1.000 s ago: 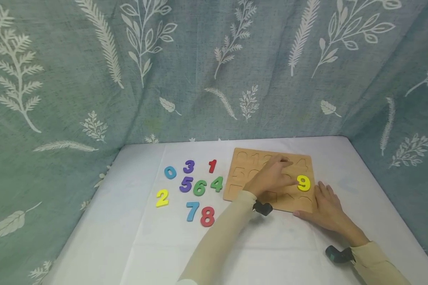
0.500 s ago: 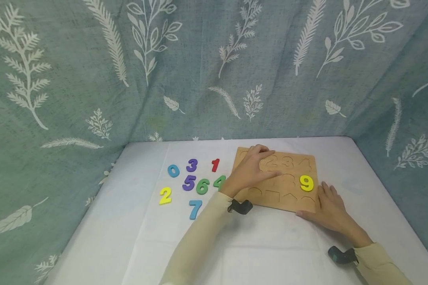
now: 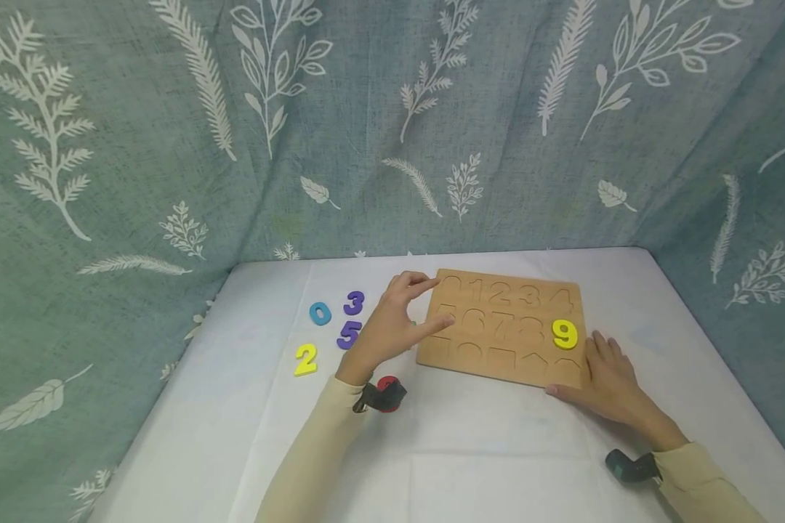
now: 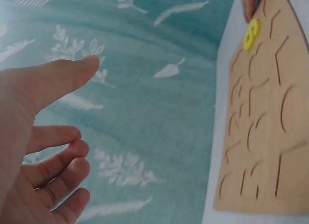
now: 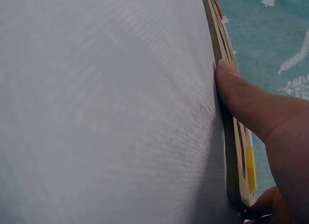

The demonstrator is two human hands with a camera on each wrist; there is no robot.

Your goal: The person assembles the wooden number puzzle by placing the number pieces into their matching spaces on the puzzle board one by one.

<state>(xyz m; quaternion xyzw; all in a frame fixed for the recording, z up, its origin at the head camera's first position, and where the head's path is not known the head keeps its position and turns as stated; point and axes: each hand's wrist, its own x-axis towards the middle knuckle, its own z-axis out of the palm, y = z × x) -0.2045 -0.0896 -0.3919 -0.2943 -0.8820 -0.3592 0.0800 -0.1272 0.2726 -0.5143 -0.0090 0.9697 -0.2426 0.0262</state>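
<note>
Plainly tan, the board [image 3: 490,343] bears number outlines.

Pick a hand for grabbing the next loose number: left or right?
Left, likely: the left hand is empty and near the purple 5, blue 0 and yellow 2. The right hand rests against the right end of the board, farther off.

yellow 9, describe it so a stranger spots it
On the table, find the board. Near its right edge in the head view, beside the right hand, is the yellow 9, the only piece on the board; the yellow 2 lies off it.
</note>
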